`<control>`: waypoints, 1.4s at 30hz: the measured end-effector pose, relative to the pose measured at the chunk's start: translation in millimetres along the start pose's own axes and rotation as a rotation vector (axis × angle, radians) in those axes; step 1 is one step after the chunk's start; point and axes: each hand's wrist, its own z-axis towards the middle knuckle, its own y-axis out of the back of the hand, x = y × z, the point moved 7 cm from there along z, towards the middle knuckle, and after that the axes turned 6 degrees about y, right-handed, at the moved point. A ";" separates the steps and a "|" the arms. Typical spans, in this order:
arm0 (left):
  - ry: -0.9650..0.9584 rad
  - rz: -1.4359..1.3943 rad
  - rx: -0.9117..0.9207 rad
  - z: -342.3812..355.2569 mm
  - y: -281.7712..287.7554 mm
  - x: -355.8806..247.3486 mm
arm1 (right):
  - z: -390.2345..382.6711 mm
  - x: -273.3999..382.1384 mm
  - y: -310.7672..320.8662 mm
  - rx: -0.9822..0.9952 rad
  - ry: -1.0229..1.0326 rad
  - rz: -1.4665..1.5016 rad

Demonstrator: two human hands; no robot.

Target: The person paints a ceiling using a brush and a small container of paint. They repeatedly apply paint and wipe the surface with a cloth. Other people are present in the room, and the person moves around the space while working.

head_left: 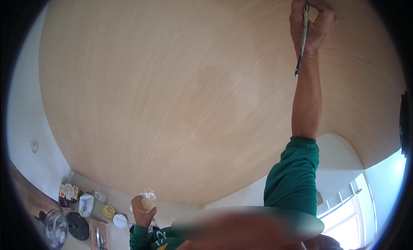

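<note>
My right hand (312, 24) is raised high at the upper right, gripping a thin paintbrush (302, 41) whose handle points down along my wrist. The brush end reaches up to the large light wood-grain panel (172, 91) that fills most of the view. My green-sleeved right arm stretches up from the lower edge. Low in the view, my left hand (144, 211) holds a small tan cup (146, 202) with something white crumpled at its top.
Far below at the lower left, the floor holds a fan (56, 233), a dark round lid (77, 226), a yellow tub (108, 211), a white lid (120, 220), a white bag (85, 204) and small boxes. A window (348, 215) is at the lower right. White walls border the panel.
</note>
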 end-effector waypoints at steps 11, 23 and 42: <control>-0.009 0.033 -0.005 -1.7 -0.3 -3.2 | -2.3 7.0 -3.3 0.009 0.006 -0.016; -0.035 0.029 -0.017 -3.8 0.0 -12.2 | 4.4 12.9 -4.7 0.060 0.048 -0.001; -0.059 0.036 -0.028 -3.1 -1.6 -21.2 | -11.7 5.7 -4.7 0.045 -0.036 0.081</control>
